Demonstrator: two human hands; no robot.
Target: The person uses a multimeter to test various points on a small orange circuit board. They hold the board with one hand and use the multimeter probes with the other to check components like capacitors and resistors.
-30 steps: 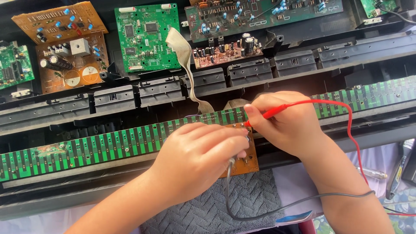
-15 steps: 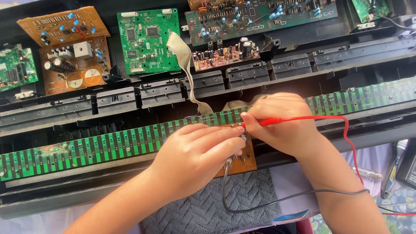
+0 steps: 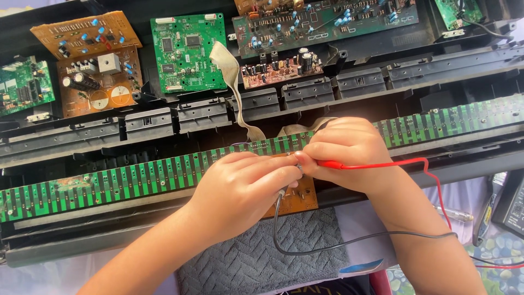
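Observation:
My left hand (image 3: 245,188) is closed around a black test probe whose black lead (image 3: 327,248) loops down over the grey towel. My right hand (image 3: 346,153) pinches a red test probe (image 3: 333,164); its red lead (image 3: 431,175) curves off to the right. Both probe tips meet over a small brown circuit board (image 3: 297,199) lying against the long green contact strip (image 3: 136,177) of an opened keyboard. The tips themselves are hidden by my fingers.
Several loose circuit boards lie at the back: brown ones (image 3: 90,60), a green one (image 3: 188,52), a long dark one (image 3: 327,22). A beige ribbon cable (image 3: 232,76) runs down to the strip. A grey towel (image 3: 262,262) lies in front, a black device (image 3: 510,205) at the right edge.
Both hands have shifted slightly left along the strip and stay pressed together over the brown board. The red lead now sags lower beside my right wrist.

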